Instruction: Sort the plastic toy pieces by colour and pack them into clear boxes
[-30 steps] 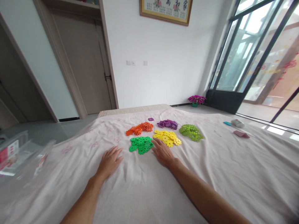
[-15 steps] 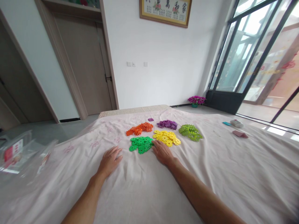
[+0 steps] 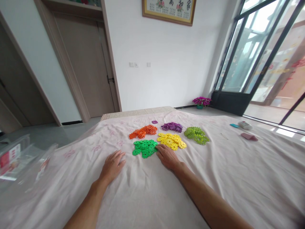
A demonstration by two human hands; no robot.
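My left hand (image 3: 112,166) lies on the pale cloth with its fingers spread, holding nothing. My right hand (image 3: 167,156) rests palm down with fingers stretched forward. Its fingertips are at the right edge of a pile of green snowflake discs (image 3: 145,148), perhaps touching it; the undersides of the fingers are hidden. Just beyond that hand spreads a pile of yellow snowflake discs (image 3: 172,140). Further back lie piles of orange discs (image 3: 143,131), purple discs (image 3: 172,127) and light green discs (image 3: 196,135). One small purple piece (image 3: 154,122) sits apart at the back.
The pale cloth (image 3: 133,197) is wrinkled. Clear plastic bags (image 3: 26,159) lie at the left. On the right are a pink folded item (image 3: 249,136), a white item (image 3: 245,125), a blue item (image 3: 233,125) and a thin small item (image 3: 224,136). A wall and doors stand behind.
The view has shifted slightly, so the piles appear a little further right. Both hands stay in nearly the same places relative to the discs.
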